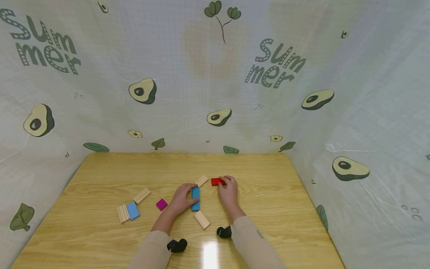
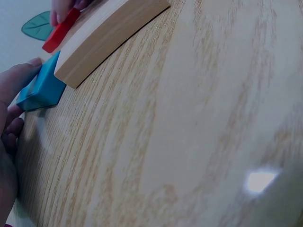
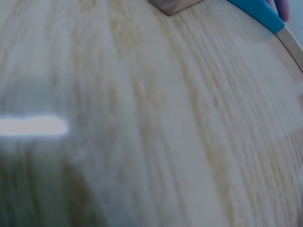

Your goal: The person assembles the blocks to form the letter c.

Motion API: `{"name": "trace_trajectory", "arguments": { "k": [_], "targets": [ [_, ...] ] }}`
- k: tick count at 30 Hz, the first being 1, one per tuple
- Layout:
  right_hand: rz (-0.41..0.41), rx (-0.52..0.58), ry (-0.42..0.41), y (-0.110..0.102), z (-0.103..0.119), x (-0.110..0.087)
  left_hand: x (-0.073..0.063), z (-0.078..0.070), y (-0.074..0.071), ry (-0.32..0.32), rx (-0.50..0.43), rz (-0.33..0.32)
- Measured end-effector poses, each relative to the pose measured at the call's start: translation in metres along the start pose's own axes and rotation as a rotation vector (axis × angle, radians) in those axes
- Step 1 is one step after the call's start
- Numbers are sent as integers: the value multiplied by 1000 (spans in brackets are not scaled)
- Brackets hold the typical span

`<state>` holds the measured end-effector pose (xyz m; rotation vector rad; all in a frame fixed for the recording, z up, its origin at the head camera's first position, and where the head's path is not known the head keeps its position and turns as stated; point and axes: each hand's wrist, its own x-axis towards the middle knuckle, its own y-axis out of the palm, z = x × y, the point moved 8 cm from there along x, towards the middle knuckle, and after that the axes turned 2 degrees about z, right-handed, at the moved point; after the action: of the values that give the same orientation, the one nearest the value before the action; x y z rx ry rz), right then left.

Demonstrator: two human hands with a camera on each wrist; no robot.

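Observation:
My left hand [image 1: 180, 201] spans a long blue block [image 1: 196, 193], with the thumb near one end and the fingertips at the other. In the left wrist view, thumb and fingers lie along the sides of this blue block [image 2: 46, 84]. To its right, my right hand [image 1: 230, 191] pinches the right end of a red block [image 1: 215, 182]. One plain wooden block [image 1: 202, 181] lies slanted between the blue block's far end and the red block. Another wooden block [image 1: 202, 219] lies at the blue block's near end. Most of the right hand is out of its own wrist view.
Left of the left hand lies a magenta block [image 1: 161, 204]. Farther left are a wooden block [image 1: 142, 195], a blue block [image 1: 133, 211] and a wooden piece [image 1: 123, 213] side by side. A patterned cloth [image 1: 188, 123] hangs behind the wooden table [image 1: 268, 213].

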<state>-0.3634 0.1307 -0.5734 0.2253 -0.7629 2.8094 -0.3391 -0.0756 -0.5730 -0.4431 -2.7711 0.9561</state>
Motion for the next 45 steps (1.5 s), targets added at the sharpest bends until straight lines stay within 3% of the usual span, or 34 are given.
{"name": "trace_trajectory", "arguments": {
  "k": [13, 20, 27, 45],
  "targets": [
    [-87, -116, -3, 1, 9, 5, 0, 3, 0, 0, -6, -4],
    [-78, -127, 95, 6, 2, 9, -4, -5, -3, 96, 11, -31],
    [-80, -155, 135, 7, 1, 12, 1, 2, -1, 4, -5, -4],
    [-97, -187, 121, 10, -1, 14, 2, 4, 0, -6, 6, -1]
  ]
}}
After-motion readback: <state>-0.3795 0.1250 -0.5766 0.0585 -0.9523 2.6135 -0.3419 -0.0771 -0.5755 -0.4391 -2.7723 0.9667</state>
